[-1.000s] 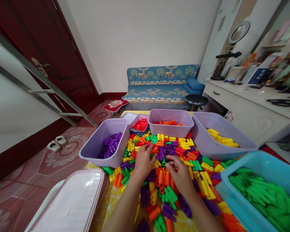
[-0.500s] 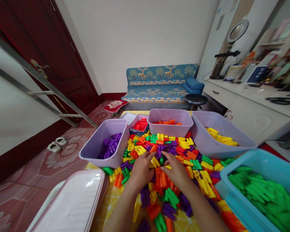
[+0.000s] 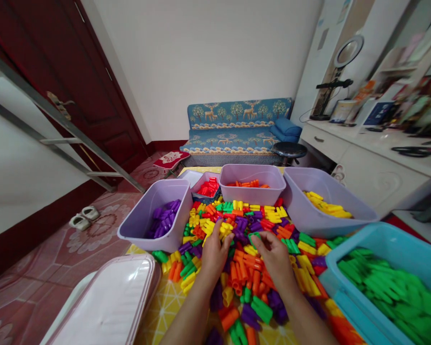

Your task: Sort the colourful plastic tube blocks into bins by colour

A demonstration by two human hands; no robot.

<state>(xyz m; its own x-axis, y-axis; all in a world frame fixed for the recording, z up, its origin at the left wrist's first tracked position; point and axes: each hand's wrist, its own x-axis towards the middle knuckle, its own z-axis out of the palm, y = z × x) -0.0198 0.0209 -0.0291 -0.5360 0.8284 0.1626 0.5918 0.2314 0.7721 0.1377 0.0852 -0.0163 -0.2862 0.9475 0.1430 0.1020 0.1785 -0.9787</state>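
Observation:
Many plastic tube-shaped building pieces (image 3: 240,270) in yellow, orange, green, purple and red lie in a loose heap before me. My left hand (image 3: 215,251) is over the heap's middle with thumb and index finger apart, beside some yellow pieces (image 3: 224,231). I cannot see anything gripped in it. To its right, my right hand (image 3: 271,251) has thumb and fingers closed on a green tube piece (image 3: 254,235), partly hidden by the fingertips.
Around the heap stand lilac bins with purple (image 3: 131,232), orange (image 3: 251,194) and yellow pieces (image 3: 301,211), a small box of red pieces (image 3: 217,192), and a turquoise bin of green pieces (image 3: 339,275). A pale lid (image 3: 104,302) lies at left. A sofa (image 3: 233,136) stands behind.
My hands have moved slightly apart. The right one has picked up a green tube piece, and orange and green pieces in front have shifted.

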